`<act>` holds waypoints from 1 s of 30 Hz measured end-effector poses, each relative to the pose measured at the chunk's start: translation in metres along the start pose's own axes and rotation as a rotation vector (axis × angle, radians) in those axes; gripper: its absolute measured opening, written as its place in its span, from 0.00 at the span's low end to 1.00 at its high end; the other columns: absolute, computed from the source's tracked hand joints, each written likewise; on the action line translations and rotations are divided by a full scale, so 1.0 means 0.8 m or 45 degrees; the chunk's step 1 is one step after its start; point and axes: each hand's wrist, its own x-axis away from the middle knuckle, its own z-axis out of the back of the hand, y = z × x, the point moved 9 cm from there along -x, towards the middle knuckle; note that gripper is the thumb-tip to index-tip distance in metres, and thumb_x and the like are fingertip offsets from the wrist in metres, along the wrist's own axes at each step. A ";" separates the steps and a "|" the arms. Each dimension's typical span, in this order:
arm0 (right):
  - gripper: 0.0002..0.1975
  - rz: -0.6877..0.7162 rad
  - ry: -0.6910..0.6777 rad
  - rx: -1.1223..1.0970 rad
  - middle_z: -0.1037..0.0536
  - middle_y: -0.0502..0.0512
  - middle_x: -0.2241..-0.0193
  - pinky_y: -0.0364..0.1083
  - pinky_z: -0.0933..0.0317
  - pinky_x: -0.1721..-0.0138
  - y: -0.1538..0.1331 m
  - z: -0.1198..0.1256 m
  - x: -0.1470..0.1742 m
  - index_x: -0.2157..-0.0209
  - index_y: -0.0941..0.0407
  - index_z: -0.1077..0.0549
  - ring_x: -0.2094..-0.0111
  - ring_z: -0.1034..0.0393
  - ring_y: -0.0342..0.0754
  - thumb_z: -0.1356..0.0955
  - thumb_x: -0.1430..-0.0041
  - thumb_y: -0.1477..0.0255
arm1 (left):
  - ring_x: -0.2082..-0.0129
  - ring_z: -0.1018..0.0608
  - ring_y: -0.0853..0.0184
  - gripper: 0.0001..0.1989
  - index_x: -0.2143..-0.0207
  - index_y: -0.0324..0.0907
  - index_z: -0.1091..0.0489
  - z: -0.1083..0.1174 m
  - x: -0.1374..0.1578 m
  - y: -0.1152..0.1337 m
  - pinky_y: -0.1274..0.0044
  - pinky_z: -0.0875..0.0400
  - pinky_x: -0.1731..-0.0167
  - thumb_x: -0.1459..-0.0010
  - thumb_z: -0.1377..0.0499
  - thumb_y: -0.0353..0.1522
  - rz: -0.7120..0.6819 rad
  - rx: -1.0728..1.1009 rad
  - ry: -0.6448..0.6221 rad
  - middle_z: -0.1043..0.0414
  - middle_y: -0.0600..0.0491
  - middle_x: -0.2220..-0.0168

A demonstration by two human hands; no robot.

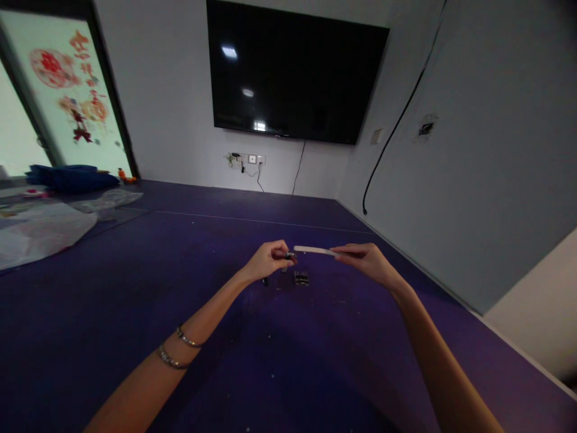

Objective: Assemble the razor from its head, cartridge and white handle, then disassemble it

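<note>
My left hand (271, 258) pinches a small dark and silvery piece (291, 256) between thumb and fingers; its kind is too small to make out. Level with it on the right, my right hand (366, 261) grips one end of a long, flat, whitish strip with a rounded tip (314, 249), much like a nail file. The strip's free end points left, close to the small piece; whether they touch I cannot tell. Below the hands a small dark, box-like item (302, 278) lies on the purple floor (288, 361). A little black object (265, 281) lies beneath my left hand, partly hidden.
A large television (297, 66) hangs on the far wall, above sockets with cords (252, 159). A black cable (396, 123) dangles along the right wall. Clear plastic sheeting (49, 231) and a dark blue cloth heap (72, 178) lie at the left, near a glass door (67, 84).
</note>
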 end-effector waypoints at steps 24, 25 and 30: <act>0.15 0.017 -0.074 -0.008 0.21 0.55 0.65 0.48 0.35 0.62 0.001 0.000 0.002 0.62 0.53 0.22 0.63 0.28 0.51 0.31 0.52 0.62 | 0.75 0.26 0.72 0.10 0.74 0.37 0.38 -0.002 0.003 0.009 0.78 0.33 0.72 0.55 0.37 0.27 -0.016 0.009 0.014 0.25 0.50 0.71; 0.15 0.012 -0.056 -0.001 0.21 0.55 0.65 0.48 0.35 0.61 0.002 0.001 0.001 0.63 0.53 0.22 0.63 0.28 0.51 0.31 0.52 0.63 | 0.75 0.26 0.72 0.10 0.74 0.37 0.38 -0.002 0.003 0.011 0.78 0.33 0.71 0.55 0.37 0.27 -0.021 0.013 0.014 0.25 0.50 0.70; 0.15 0.019 -0.062 -0.001 0.21 0.55 0.64 0.48 0.35 0.61 0.002 0.000 0.002 0.62 0.53 0.22 0.62 0.28 0.51 0.31 0.52 0.63 | 0.75 0.26 0.73 0.10 0.75 0.37 0.38 -0.002 0.003 0.013 0.78 0.33 0.71 0.56 0.37 0.26 -0.021 0.035 0.028 0.25 0.50 0.71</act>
